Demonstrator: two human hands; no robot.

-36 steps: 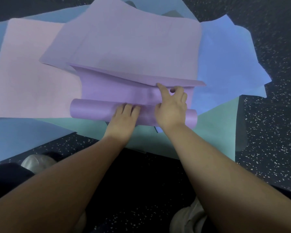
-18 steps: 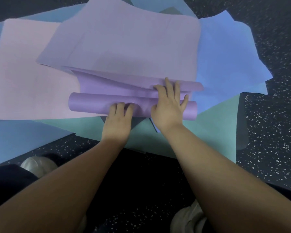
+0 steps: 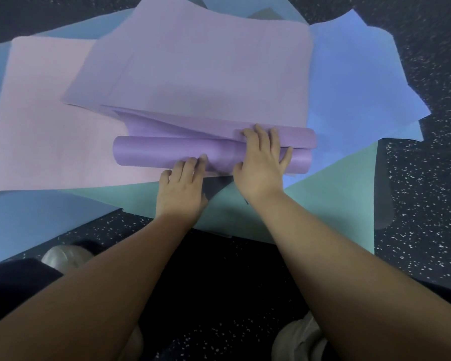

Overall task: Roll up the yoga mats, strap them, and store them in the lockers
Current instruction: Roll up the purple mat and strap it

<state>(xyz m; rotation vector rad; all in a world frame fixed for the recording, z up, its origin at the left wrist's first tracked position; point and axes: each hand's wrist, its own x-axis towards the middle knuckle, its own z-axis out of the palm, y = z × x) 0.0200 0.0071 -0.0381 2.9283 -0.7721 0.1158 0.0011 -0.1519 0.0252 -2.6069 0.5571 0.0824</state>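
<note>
The purple mat (image 3: pixel 193 82) lies on a pile of other mats on the floor, and its near end is rolled into a smooth tube (image 3: pixel 167 153) just in front of both hands. The left hand (image 3: pixel 181 188) touches the near side of the roll with relaxed, nearly straight fingers. The right hand (image 3: pixel 262 162) lies flat over the roll, fingers spread, pressing it down. Neither hand grasps anything. The mats look thin, matte and soft: pink (image 3: pixel 37 131), blue (image 3: pixel 349 87), green (image 3: pixel 323 204). The dark floor (image 3: pixel 427 204) is speckled white.
</note>
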